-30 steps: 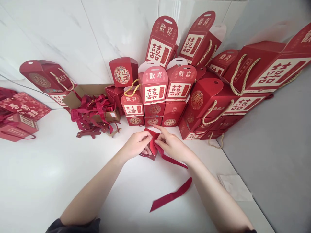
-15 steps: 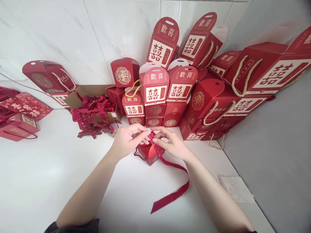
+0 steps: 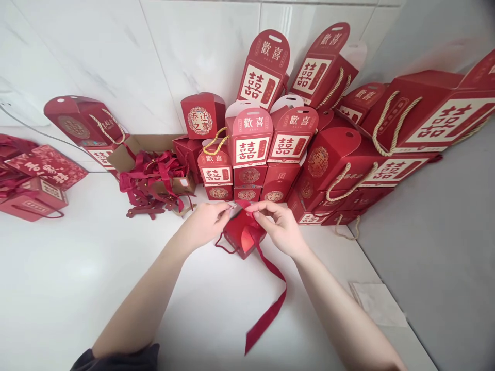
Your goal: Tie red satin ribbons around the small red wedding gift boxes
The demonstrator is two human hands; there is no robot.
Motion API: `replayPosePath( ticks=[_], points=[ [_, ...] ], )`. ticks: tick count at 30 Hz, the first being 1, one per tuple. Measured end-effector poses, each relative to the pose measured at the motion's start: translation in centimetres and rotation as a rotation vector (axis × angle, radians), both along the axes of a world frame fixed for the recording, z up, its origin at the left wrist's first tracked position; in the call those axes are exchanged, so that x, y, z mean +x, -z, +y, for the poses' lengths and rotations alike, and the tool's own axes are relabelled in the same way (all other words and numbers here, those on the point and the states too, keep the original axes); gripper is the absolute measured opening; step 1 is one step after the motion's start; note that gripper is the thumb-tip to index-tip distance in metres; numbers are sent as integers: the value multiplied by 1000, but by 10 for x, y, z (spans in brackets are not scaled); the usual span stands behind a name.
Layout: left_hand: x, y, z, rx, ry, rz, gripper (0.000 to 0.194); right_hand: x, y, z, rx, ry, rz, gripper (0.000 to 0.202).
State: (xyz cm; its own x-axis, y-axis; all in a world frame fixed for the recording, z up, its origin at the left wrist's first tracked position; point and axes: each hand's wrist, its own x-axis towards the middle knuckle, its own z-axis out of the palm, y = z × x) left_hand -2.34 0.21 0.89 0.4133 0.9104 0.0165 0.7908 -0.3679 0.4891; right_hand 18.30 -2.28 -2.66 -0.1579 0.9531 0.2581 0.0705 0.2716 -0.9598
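Note:
A small red gift box (image 3: pixel 236 233) stands on the white table in front of me, a dark red cord handle at its left side. Dark red ribbon (image 3: pixel 274 273) runs from the box top and trails toward me in a curve, its end lying on the table. My right hand (image 3: pixel 279 226) pinches the ribbon at the top of the box between thumb and fingers. On the other side of the box top, my left hand (image 3: pixel 207 222) is closed, thumb against fingers, on the ribbon's other part; the exact grip is partly hidden.
Behind the box rise stacked red gift boxes (image 3: pixel 253 141), some with rope handles. A cardboard carton (image 3: pixel 152 141) overflowing with red ribbons is at the left, and red bags (image 3: pixel 34 198) sit farther left. A grey wall (image 3: pixel 444 232) bounds the right side.
My hands have drawn slightly apart at the box top, and the left fingers have closed. The trailing ribbon has shifted, its loop narrower and its end nearer me. The view has moved slightly.

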Motion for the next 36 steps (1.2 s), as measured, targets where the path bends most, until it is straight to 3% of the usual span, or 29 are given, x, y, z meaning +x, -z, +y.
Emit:
replayPosePath(
  ticks=[3,10,17,25,36],
  points=[
    [-5,1,5,-86,-86,-115,31,-5,7,2,-81,-32,-107,20],
    [-6,4,8,-253,-104,-289,34,-10,14,3,-101,-45,-85,21],
    [-7,10,9,-322,-120,-318,45,-11,13,3,-104,-70,-125,20],
    [-8,7,9,-396,-65,-366,41,-9,15,5,-150,-10,-122,19],
    [-9,7,9,-400,-54,-354,34,-14,16,4,-75,-16,-143,20]
  ],
)
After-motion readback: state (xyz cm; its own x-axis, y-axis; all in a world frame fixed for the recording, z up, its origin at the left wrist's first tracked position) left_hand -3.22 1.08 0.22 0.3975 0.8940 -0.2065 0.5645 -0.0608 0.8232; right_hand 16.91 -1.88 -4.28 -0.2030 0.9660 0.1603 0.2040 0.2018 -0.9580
